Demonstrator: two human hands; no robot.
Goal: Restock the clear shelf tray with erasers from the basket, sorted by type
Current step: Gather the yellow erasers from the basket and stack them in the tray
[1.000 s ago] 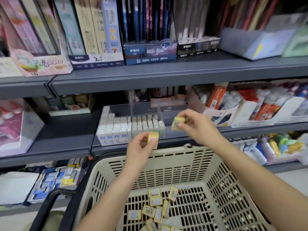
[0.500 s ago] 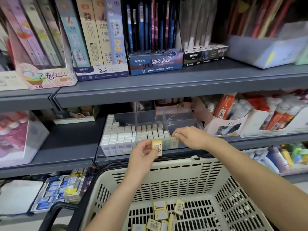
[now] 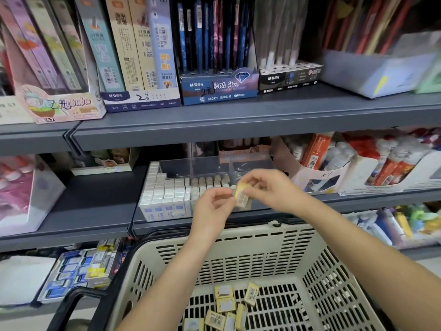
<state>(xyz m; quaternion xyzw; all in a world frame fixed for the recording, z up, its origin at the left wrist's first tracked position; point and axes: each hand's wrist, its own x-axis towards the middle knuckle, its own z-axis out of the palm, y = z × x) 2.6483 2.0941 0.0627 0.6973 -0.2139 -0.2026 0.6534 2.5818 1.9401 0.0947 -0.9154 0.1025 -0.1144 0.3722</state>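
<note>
The clear shelf tray sits on the middle shelf. Its left section is packed with white boxed erasers, and its middle section holds a row of rounded pale erasers. In front of the tray's right section my left hand and my right hand meet on one yellow-wrapped eraser; both pinch it, though the spot is blurred. Another yellow eraser seems to stand just below it inside the tray. The beige basket sits under my arms, with several yellow erasers loose on its floor.
Pencil and pen display boxes line the upper shelf. Glue bottles in cardboard boxes stand right of the tray, and a pink pack lies to its left. Small stationery packs fill the lower shelf beside the basket's black handle.
My right hand left its first yellow eraser in the tray's right section and came back to meet my left hand. My left hand rose to the tray front with its eraser.
</note>
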